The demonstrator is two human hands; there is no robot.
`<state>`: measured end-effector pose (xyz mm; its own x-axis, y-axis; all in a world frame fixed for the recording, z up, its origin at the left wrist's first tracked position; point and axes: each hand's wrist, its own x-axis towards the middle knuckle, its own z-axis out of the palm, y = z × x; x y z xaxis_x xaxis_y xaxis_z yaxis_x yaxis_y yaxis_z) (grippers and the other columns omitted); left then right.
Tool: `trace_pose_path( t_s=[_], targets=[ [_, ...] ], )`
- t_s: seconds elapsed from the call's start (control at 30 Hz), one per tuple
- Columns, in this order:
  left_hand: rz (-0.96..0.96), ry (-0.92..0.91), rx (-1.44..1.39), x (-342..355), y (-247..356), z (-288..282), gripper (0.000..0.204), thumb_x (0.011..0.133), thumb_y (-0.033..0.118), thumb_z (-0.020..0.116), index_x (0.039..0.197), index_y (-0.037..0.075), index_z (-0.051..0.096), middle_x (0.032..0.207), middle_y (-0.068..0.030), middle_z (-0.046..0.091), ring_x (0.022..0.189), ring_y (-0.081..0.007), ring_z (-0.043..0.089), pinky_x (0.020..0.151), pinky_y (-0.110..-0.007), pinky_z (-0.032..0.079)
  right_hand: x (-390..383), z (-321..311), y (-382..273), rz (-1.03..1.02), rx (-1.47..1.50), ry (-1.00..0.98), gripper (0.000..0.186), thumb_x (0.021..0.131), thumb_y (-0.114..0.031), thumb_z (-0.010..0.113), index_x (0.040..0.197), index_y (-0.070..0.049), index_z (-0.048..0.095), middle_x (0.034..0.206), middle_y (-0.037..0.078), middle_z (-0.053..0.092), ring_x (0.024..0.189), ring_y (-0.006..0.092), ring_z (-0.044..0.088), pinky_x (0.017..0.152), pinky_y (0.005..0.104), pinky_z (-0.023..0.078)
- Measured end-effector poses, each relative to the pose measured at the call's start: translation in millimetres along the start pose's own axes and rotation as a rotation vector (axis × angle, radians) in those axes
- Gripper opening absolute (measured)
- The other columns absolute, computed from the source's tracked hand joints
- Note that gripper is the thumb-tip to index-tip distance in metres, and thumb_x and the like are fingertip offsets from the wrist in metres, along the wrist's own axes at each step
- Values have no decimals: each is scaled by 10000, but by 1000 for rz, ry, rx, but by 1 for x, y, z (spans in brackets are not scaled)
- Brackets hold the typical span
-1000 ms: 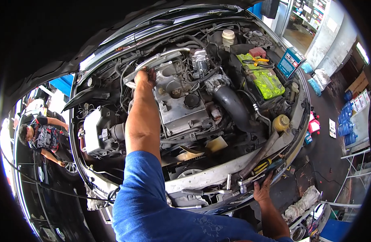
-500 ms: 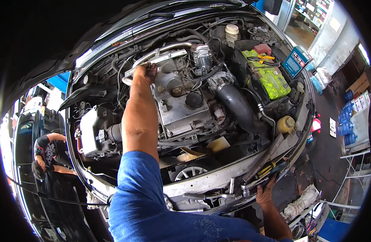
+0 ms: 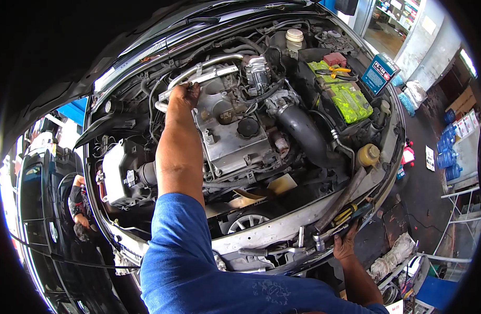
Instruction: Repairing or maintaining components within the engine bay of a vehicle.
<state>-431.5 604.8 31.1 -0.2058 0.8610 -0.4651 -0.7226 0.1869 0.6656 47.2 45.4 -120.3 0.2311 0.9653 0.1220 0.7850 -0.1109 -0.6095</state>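
Note:
My left hand reaches deep into the engine bay, at the near side of a silvery metal rail with a curved metal pipe behind it. Its fingers are curled down, and whatever they grip is hidden beneath them. Close by lies the grey engine cover with a black oil filler cap. My right hand rests on the car's front edge, fingers apart, beside yellow-and-black handled pliers and a ratchet wrench.
A black intake hose curves right of the engine. Orange-handled pliers lie on the yellow-green battery, beside a teal box. Another person bends down by a black car at the left. Blue bottles stand at the right.
The view has shifted slightly. My left hand stays at the metal rail and my right hand at the front edge. The other person has bent lower.

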Motion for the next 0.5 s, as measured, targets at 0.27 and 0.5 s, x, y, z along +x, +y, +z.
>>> trace_pose_path(
  t_s=[0.27, 0.5],
  targets=[
    [6, 22, 5, -2, -3, 4, 207, 995, 119, 389, 1061, -51, 487, 912, -153, 556, 824, -269, 603, 778, -357, 589, 6, -7, -8, -14, 54, -18, 1021, 864, -650, 399, 1442, 72, -36, 1452, 396, 42, 1353, 548, 74, 1109, 570, 75],
    [41, 0, 27, 6, -5, 2, 197, 995, 112, 390, 1092, -22, 495, 933, -163, 590, 784, -280, 632, 752, -359, 599, 0, 0, 4, 7, -1, 5, 1046, 848, -693, 379, 1444, 63, -29, 1456, 392, 31, 1360, 539, 65, 1110, 568, 73]
  ],
)
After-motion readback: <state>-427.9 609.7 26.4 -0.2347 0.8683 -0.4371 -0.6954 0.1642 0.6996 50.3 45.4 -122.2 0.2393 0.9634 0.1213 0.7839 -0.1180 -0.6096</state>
